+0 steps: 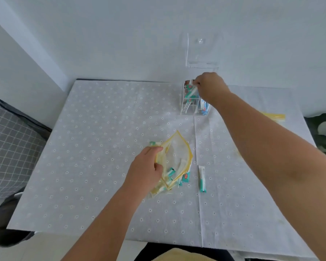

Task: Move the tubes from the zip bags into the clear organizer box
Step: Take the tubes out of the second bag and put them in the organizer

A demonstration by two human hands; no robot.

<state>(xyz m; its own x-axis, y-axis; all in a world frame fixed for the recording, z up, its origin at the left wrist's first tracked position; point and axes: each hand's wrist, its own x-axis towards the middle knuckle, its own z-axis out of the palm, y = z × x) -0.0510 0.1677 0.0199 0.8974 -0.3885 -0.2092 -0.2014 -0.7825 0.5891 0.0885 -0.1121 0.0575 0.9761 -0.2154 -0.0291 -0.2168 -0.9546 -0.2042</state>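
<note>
A clear organizer box [184, 110] stands at the table's far side with its lid [203, 51] raised against the wall; several white and teal tubes stand in its compartments. My right hand [211, 87] is over the box, shut on a white and teal tube [191, 92] that tilts into a rear compartment. In the middle of the table lies a yellow-edged zip bag [177, 157] with several tubes inside. My left hand [147, 170] grips the bag's left edge. One loose tube [202, 178] lies just right of the bag.
A white flowered cloth [102, 147] covers the table. A second yellow zip bag [275, 116] lies at the far right, partly hidden by my right forearm. A grey checked cushion [9, 147] is to the left, a green plant [322, 132] at the right edge.
</note>
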